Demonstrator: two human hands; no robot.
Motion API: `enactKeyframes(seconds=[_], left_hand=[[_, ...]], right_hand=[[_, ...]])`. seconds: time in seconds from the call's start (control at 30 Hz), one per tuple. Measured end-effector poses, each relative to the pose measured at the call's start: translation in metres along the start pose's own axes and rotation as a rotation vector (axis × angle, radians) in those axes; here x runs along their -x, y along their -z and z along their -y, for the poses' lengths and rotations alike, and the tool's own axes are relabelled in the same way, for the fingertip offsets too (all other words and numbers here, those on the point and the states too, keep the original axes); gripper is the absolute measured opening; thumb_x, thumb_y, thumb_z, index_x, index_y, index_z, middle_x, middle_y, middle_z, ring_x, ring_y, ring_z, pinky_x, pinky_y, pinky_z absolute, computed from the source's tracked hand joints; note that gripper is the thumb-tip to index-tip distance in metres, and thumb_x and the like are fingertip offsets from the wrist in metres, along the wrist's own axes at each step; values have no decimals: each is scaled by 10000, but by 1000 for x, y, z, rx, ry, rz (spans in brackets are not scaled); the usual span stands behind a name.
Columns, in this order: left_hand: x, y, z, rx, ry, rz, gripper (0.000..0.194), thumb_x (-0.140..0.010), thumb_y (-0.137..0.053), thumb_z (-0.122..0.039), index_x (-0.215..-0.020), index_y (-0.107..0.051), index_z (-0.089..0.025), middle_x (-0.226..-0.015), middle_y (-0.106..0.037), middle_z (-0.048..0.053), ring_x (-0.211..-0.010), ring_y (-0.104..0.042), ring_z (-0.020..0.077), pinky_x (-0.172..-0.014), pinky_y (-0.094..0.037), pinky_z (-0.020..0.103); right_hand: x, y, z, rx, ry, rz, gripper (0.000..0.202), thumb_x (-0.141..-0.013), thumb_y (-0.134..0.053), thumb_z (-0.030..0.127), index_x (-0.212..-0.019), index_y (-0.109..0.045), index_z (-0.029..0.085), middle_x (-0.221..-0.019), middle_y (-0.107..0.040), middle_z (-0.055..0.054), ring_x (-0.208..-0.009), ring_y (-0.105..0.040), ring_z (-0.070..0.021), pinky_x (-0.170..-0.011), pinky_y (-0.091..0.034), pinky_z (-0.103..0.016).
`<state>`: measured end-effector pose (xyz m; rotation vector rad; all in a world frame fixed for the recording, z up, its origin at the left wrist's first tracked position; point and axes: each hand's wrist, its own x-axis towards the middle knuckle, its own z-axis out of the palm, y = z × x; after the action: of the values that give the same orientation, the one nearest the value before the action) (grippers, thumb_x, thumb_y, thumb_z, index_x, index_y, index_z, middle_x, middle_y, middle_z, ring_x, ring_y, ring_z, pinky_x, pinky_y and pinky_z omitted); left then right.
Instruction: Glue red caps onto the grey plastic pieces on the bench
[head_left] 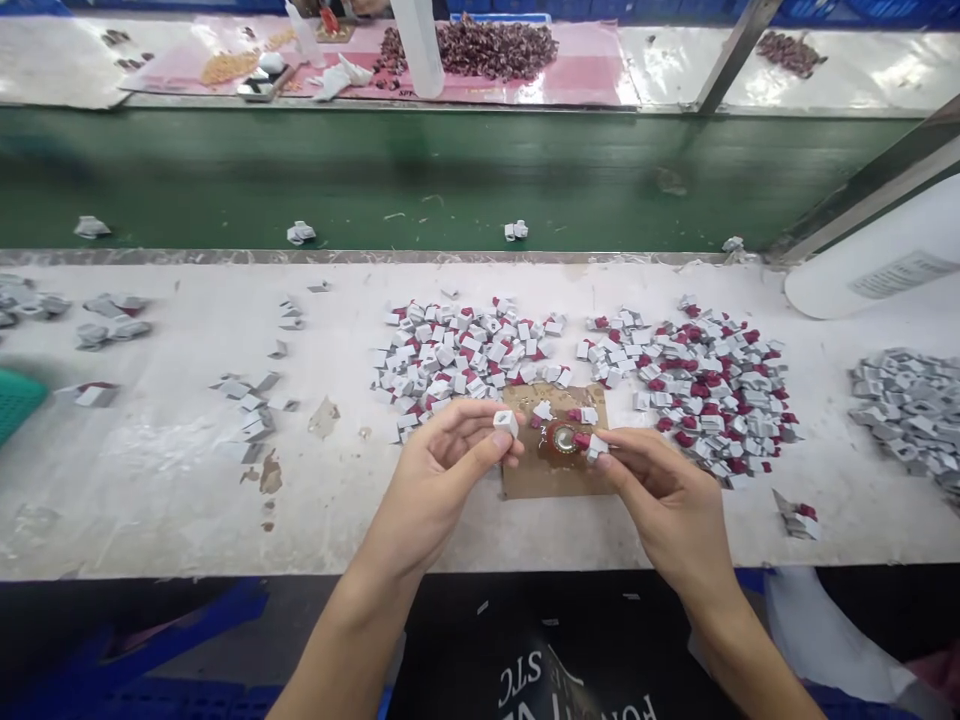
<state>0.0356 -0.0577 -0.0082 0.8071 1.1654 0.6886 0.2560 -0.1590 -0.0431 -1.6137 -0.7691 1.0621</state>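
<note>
My left hand (457, 455) pinches a small white block (505, 424) with a hollow in its face. Opposite it, my right hand (660, 490) holds a small white piece with a dark red part (592, 444) between thumb and fingers. Both hands are over a brown cardboard sheet (555, 478). On that sheet lies a small round dish (562, 437) with a dark red rim, close to the red part. A few loose white and red pieces (582, 414) rest behind the dish.
Piles of white and red pieces (465, 350) (712, 385) lie behind and to the right. Grey pieces (911, 410) are heaped far right. A green belt (450, 180) carries several pieces beyond the table. A metal post (862, 185) and white cylinder (870, 250) stand at right.
</note>
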Motion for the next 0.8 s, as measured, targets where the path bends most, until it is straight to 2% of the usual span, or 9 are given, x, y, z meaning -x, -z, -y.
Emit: enactKeyframes(seconds=[0.2, 0.27, 0.4, 0.5, 0.63, 0.73, 0.8], left_hand=[[-1, -3, 2, -33, 19, -7, 346, -958, -1011, -421, -1226, -887, -242, -1034, -860, 55, -865, -812, 159, -831, -701, 260], [0, -4, 3, -80, -19, -18, 326, -984, -984, -402, -1257, -866, -269, -966, -834, 25, -839, -809, 160, -809, -702, 265], [4, -3, 2, -268, -117, -49, 177, -1056, -888, -411, -1173, -874, -278, -911, -800, 10, -772, -775, 151, -752, -695, 268], [9, -2, 3, -354, -111, -55, 229, -1076, -847, -447, -1234, -869, -282, -911, -804, 18, -772, -770, 171, -739, -689, 297], [16, -1, 8, -388, -71, -53, 327, -1019, -898, -420, -1316, -856, -293, -919, -795, 13, -797, -764, 195, -728, -652, 312], [20, -3, 12, -515, -130, -127, 253, -1089, -817, -443, -1292, -881, -308, -932, -774, 21, -821, -734, 203, -811, -639, 349], [22, -4, 13, -598, -217, -189, 226, -1116, -783, -437, -1273, -896, -320, -1133, -803, 57, -984, -763, 229, -932, -641, 375]], right_hand=[[-1, -2, -1, 5, -17, 33, 134, -1034, -892, 331, -1144, -968, 346, -1106, -902, -42, -1010, -907, -222, -913, -776, -296], [-1, -2, 0, -2, -21, 36, 134, -1037, -889, 331, -1145, -968, 342, -1096, -905, -43, -1004, -907, -226, -904, -779, -303], [0, -1, 2, -27, -54, 39, 126, -1032, -901, 317, -1138, -965, 343, -1093, -920, -32, -988, -913, -210, -896, -772, -276], [0, -1, 2, -44, -65, 28, 117, -1023, -910, 312, -1127, -960, 330, -1074, -923, -29, -971, -916, -207, -885, -771, -269], [0, -2, -2, -46, -59, 28, 114, -1027, -906, 323, -1131, -951, 309, -1095, -915, -37, -999, -916, -222, -914, -775, -300], [2, -2, -5, -12, -60, 30, 110, -1036, -909, 336, -1137, -946, 314, -1123, -904, -39, -1022, -903, -225, -937, -772, -324], [3, -2, -6, 10, -52, 29, 109, -1045, -902, 338, -1144, -944, 320, -1127, -894, -39, -1026, -890, -225, -941, -768, -338]])
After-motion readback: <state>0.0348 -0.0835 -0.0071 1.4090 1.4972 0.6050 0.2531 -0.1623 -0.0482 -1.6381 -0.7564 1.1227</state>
